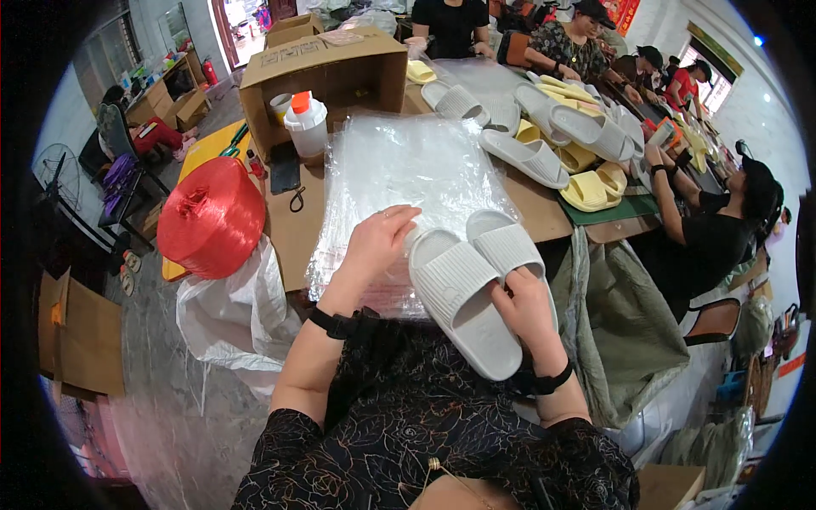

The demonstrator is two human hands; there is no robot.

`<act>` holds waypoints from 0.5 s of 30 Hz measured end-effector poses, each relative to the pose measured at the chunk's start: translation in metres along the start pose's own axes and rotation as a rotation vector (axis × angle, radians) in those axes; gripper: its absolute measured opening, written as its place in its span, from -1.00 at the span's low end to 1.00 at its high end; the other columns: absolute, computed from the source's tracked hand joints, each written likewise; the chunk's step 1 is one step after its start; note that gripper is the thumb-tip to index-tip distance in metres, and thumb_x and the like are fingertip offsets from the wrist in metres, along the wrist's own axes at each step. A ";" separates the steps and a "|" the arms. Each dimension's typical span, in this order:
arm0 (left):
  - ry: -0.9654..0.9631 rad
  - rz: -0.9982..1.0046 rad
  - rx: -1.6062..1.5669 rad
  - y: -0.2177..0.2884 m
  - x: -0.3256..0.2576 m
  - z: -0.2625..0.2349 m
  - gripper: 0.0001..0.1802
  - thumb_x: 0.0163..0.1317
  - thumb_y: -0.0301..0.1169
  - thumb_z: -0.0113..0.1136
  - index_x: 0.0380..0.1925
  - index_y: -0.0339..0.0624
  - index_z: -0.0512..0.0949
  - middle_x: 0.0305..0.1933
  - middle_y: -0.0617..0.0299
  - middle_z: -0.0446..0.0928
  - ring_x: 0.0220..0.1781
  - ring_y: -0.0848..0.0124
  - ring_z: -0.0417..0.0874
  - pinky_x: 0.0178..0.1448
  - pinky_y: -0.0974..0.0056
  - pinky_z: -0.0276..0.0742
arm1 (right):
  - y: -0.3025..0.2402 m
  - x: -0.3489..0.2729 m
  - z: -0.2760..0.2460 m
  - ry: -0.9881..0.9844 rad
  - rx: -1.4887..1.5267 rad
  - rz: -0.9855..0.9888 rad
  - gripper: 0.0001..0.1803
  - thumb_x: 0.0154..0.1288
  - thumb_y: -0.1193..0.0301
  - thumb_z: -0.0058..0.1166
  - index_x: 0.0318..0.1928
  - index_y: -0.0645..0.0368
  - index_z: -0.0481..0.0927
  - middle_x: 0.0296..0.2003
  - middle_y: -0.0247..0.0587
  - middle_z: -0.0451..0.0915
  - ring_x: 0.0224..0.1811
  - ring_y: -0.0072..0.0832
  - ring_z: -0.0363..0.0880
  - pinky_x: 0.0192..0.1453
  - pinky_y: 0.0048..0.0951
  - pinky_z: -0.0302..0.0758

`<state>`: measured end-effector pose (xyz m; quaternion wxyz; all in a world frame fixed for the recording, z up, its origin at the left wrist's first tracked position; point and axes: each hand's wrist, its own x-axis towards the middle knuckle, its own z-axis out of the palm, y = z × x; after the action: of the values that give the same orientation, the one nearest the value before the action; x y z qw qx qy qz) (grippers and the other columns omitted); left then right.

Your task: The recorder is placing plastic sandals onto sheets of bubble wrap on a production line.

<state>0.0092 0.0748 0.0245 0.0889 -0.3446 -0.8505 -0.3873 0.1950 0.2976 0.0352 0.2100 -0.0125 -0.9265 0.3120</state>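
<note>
A pair of light grey slide slippers (457,276) is held side by side over the table's front edge. My right hand (527,313) grips the pair, its fingers closed between the two slippers at the straps. My left hand (380,240) has its fingers stretched out over a stack of clear plastic bags (404,161), close to the left slipper's edge. It holds nothing that I can see. The bags lie flat in front of me, their lower edges partly behind my left forearm.
More grey slippers (591,132) and yellow slippers (586,192) are piled to the right. At the left are a red twine roll (211,219), a phone (285,167), a white bottle (306,127) and an open cardboard box (353,72). Several people work around the table.
</note>
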 end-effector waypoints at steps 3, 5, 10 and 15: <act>-0.046 0.148 0.063 0.003 -0.002 0.002 -0.69 0.38 -0.34 0.14 0.06 -0.12 0.65 0.25 0.09 0.58 0.25 0.05 0.58 0.28 0.09 0.52 | -0.004 0.006 0.007 0.045 -0.116 -0.072 -0.79 0.24 0.42 0.19 -0.35 0.37 0.55 -0.39 0.12 0.55 -0.35 0.08 0.57 -0.28 -0.06 0.48; -0.002 0.319 0.036 0.008 -0.005 0.007 -0.71 0.38 -0.38 0.14 0.05 -0.14 0.65 0.26 0.08 0.57 0.33 0.05 0.53 0.37 0.08 0.46 | 0.001 0.008 0.020 0.016 -0.083 -0.039 -0.76 0.27 0.39 0.18 -0.38 0.36 0.53 -0.39 0.14 0.54 -0.34 0.13 0.55 -0.26 0.01 0.46; -0.084 0.299 -0.148 0.032 -0.008 0.000 -0.68 0.37 -0.45 0.13 0.09 -0.19 0.63 0.29 0.08 0.55 0.39 0.08 0.49 0.45 0.08 0.39 | -0.004 0.041 0.051 0.070 -0.114 -0.045 -0.75 0.30 0.37 0.16 -0.37 0.34 0.51 -0.36 0.18 0.53 -0.32 0.15 0.58 -0.22 0.05 0.50; -0.042 0.332 -0.148 0.045 -0.007 -0.020 -0.65 0.34 -0.52 0.11 0.12 -0.21 0.61 0.27 0.09 0.57 0.39 0.10 0.50 0.44 0.11 0.40 | 0.000 0.100 0.088 0.194 -0.226 -0.150 -0.84 0.24 0.40 0.14 -0.36 0.28 0.59 -0.32 0.12 0.57 -0.22 0.06 0.60 -0.20 -0.02 0.56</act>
<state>0.0422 0.0778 0.0618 0.1080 -0.4939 -0.7528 -0.4215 0.0691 0.2626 0.0096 0.3184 0.0032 -0.9294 0.1864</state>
